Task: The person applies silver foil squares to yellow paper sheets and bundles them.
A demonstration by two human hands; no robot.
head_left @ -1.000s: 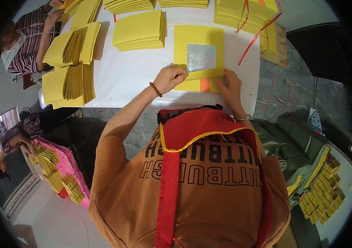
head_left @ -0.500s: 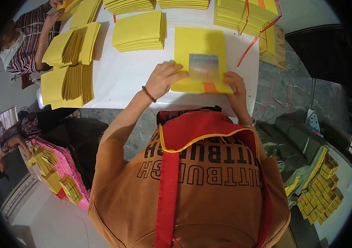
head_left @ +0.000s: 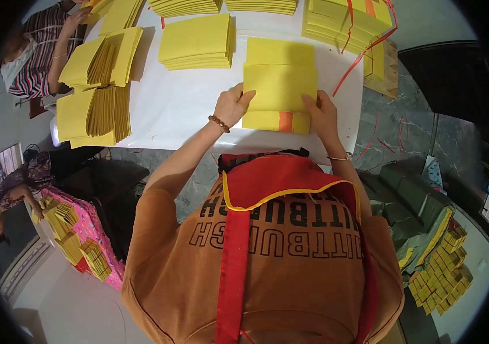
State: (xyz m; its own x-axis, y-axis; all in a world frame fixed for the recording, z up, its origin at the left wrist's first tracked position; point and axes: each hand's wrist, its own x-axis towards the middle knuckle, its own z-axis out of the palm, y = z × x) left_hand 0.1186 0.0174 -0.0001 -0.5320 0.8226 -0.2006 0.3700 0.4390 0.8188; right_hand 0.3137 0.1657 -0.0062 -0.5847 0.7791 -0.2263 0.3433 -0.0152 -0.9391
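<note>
In front of me on the white-covered table lies a piece of yellow paper [head_left: 280,51], with a yellow panel [head_left: 280,86] across its middle. My left hand [head_left: 234,106] grips the panel's left edge, thumb on top. At the right edge, my right hand [head_left: 322,112] holds it the same way. Below the panel shows a yellow strip with an orange patch [head_left: 285,121]. Whether the panel is a fold or a separate sheet, I cannot tell. Fingers under the paper are partly hidden.
Beyond it sits a stack of yellow paper [head_left: 195,43]. More fanned stacks [head_left: 98,112] lie at the left. Red strings [head_left: 350,71] trail from a tied yellow bundle [head_left: 342,26] at the back right. Another person's arm [head_left: 63,43] is at the far left.
A yellow panel now covers the middle, where a grey shiny rectangle showed before. My hands have shifted slightly and now pinch the panel's two side edges.
</note>
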